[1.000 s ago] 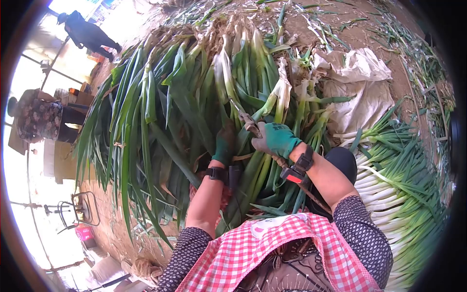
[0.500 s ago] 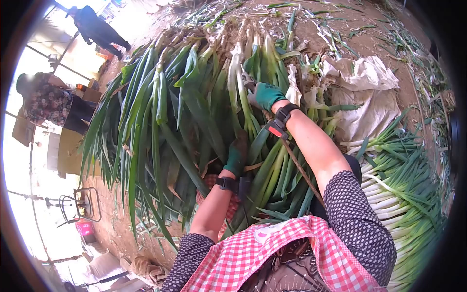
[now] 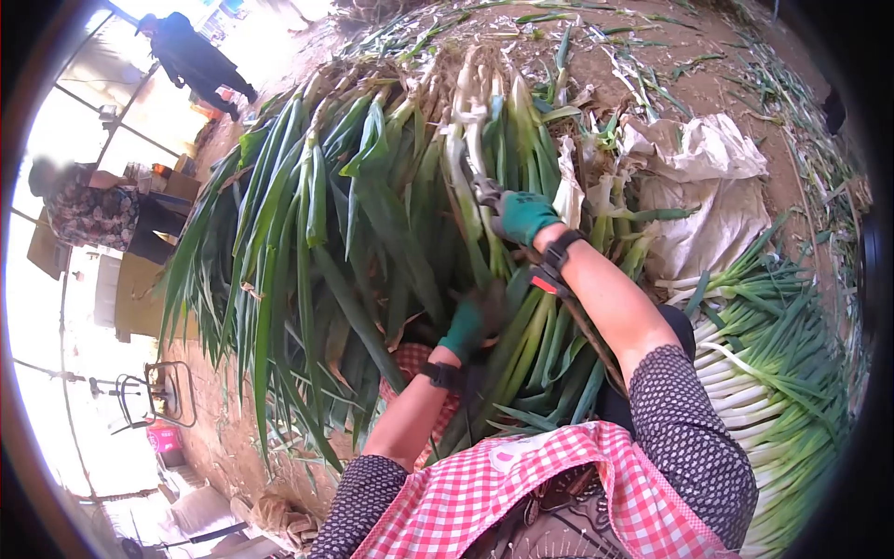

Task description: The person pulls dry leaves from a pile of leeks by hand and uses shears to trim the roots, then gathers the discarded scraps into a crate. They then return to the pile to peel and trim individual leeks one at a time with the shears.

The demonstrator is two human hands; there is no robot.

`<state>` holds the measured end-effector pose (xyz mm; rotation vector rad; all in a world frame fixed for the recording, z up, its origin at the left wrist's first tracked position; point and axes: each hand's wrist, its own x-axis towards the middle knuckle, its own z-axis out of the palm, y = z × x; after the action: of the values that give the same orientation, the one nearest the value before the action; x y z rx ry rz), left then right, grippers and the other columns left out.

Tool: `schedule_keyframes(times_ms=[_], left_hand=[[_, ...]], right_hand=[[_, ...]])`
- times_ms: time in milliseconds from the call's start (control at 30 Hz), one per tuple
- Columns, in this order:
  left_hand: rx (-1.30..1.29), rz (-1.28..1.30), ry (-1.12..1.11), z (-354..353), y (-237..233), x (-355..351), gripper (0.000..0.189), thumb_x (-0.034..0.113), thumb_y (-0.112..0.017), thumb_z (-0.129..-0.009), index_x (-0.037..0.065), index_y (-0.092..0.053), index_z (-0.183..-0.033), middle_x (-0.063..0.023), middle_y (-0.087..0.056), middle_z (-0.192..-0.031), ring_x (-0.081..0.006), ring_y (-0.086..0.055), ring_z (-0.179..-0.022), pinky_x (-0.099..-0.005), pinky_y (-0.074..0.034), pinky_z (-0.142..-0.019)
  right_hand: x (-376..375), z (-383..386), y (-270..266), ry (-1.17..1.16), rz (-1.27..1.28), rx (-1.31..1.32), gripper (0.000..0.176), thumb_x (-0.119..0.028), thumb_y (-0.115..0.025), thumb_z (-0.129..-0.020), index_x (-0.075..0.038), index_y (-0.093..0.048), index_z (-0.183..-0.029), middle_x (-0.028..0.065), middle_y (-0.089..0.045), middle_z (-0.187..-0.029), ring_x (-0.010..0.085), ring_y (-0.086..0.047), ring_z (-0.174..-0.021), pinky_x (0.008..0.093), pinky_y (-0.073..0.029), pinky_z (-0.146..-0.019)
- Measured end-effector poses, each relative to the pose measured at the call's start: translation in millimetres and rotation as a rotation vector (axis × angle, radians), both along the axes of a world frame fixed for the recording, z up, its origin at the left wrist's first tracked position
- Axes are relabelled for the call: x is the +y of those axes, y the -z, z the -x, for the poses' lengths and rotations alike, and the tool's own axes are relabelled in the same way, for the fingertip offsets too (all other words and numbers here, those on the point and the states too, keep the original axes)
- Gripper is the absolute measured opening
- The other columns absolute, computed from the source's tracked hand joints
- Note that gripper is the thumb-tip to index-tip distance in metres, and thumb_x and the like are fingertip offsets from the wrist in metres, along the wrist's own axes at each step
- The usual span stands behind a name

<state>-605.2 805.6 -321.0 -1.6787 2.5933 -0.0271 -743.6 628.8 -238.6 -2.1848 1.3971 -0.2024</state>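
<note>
Long leeks [image 3: 372, 186] lie in a big heap before me, roots at the far end and green leaves toward me. My right hand [image 3: 524, 218], in a green glove, is closed around a grey metal air gun [image 3: 486, 191]. Its tip overlaps the pale stem of a leek [image 3: 458, 158] on top of the heap. A thin brown hose [image 3: 596, 343] trails from below this hand toward my lap. My left hand [image 3: 473, 321], also gloved, is low among the leaves near that leek's green end; its fingers are smeared by motion.
Trimmed leeks [image 3: 745, 382] with white stems are stacked at my right. Crumpled white sacking [image 3: 703, 205] lies beyond them, with leaf scraps on the dirt floor [image 3: 643, 56]. Two people are at the left, one standing [image 3: 196, 61], another by boxes [image 3: 93, 205]. A metal-framed stand [image 3: 172, 391] is nearer.
My left hand has shifted slightly right and nearer to me, now blurred. My right hand, with the air gun, has moved a little right and nearer. The standing person has shifted slightly.
</note>
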Motion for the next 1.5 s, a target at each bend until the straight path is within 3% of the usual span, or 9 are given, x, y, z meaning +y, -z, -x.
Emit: schedule_keyframes(times_ms=[200, 333, 467, 600, 733, 933, 1067, 1167, 1500], left_hand=[[0.085, -0.22, -0.099, -2, -124, -12, 0.027, 0.026, -0.066, -0.08, 0.008, -0.062, -0.099, -0.0175, -0.062, -0.082, -0.0327, -0.064, -0.073, -0.04, -0.051, -0.059], [0.06, 0.779, -0.296, -33, -215, -113, 0.052, 0.038, -0.069, -0.083, 0.008, -0.053, -0.123, -0.0163, -0.063, -0.099, -0.0346, -0.063, -0.091, -0.0478, -0.05, -0.081], [0.229, 0.09, -1.087, -112, -194, -194, 0.048, 0.036, -0.066, -0.083, 0.008, -0.062, -0.121, -0.0234, -0.063, -0.125, -0.0359, -0.062, -0.115, -0.0525, -0.051, -0.091], [-0.045, 0.121, -0.708, -96, -177, -168, 0.02, 0.026, -0.061, -0.083, 0.01, -0.071, -0.079, -0.0157, -0.073, -0.09, -0.0355, -0.072, -0.089, -0.0471, -0.057, -0.072], [-0.289, 0.649, -0.237, -21, -111, -67, 0.028, 0.027, -0.067, -0.077, 0.002, -0.06, -0.087, -0.0125, -0.064, -0.069, -0.032, -0.066, -0.061, -0.0458, -0.05, -0.051], [0.322, -0.291, -0.113, 25, -122, 7, 0.058, 0.05, -0.077, -0.072, -0.001, -0.062, -0.094, -0.0184, -0.067, -0.077, -0.038, -0.067, -0.076, -0.0465, -0.053, -0.071], [1.017, 0.034, -0.611, -10, -101, -43, 0.048, 0.038, -0.076, -0.078, -0.003, -0.062, -0.1, -0.0185, -0.068, -0.084, -0.0315, -0.067, -0.075, -0.0418, -0.052, -0.067], [1.429, -0.44, -0.764, -25, -34, -71, 0.042, 0.027, -0.075, -0.08, -0.007, -0.06, -0.1, -0.0164, -0.068, -0.086, -0.0233, -0.066, -0.077, -0.0366, -0.052, -0.066], [1.484, -0.291, -0.626, 12, -32, -71, 0.035, 0.009, -0.07, -0.082, -0.003, -0.058, -0.113, -0.0123, -0.07, -0.098, -0.0183, -0.066, -0.084, -0.0313, -0.054, -0.072]], right_hand=[[47, 55, -1, 0.178, -0.058, -0.053, 0.047, -0.037, -0.059, -0.077, 0.003, -0.066, -0.102, 0.0291, -0.068, -0.095, 0.0419, -0.067, -0.093, 0.0475, -0.051, -0.086], [73, 79, 35, 0.243, -0.096, -0.003, 0.049, -0.039, -0.055, -0.08, 0.003, -0.06, -0.106, 0.0299, -0.067, -0.098, 0.0446, -0.066, -0.096, 0.0501, -0.05, -0.089], [87, 84, 21, 0.225, -0.137, 0.018, 0.05, -0.041, -0.052, -0.082, 0.002, -0.059, -0.108, 0.0299, -0.067, -0.099, 0.0454, -0.065, -0.096, 0.0495, -0.05, -0.089], [88, 93, 21, 0.213, -0.18, -0.016, 0.051, -0.042, -0.053, -0.082, -0.001, -0.059, -0.11, 0.0292, -0.066, -0.103, 0.045, -0.064, -0.1, 0.0491, -0.049, -0.091], [85, 91, 22, 0.23, -0.216, -0.056, 0.053, -0.044, -0.054, -0.081, -0.001, -0.059, -0.112, 0.0289, -0.066, -0.104, 0.0455, -0.063, -0.101, 0.0495, -0.048, -0.091], [87, 103, 8, 0.224, -0.237, -0.161, 0.053, -0.045, -0.055, -0.081, 0.0, -0.059, -0.109, 0.0294, -0.066, -0.1, 0.0465, -0.063, -0.097, 0.0499, -0.048, -0.087], [109, 102, -34, 0.15, -0.338, -0.295, 0.048, -0.042, -0.059, -0.081, -0.001, -0.059, -0.108, 0.0229, -0.066, -0.085, 0.0407, -0.065, -0.083, 0.0454, -0.05, -0.078], [124, 90, -36, 0.033, -0.238, -0.237, 0.049, -0.043, -0.06, -0.082, -0.004, -0.059, -0.11, 0.0194, -0.065, -0.083, 0.0387, -0.064, -0.081, 0.0433, -0.049, -0.076], [110, 71, -25, -0.034, -0.133, -0.108, 0.046, -0.039, -0.059, -0.08, -0.004, -0.061, -0.11, 0.0238, -0.068, -0.094, 0.0417, -0.065, -0.093, 0.0472, -0.05, -0.08]])
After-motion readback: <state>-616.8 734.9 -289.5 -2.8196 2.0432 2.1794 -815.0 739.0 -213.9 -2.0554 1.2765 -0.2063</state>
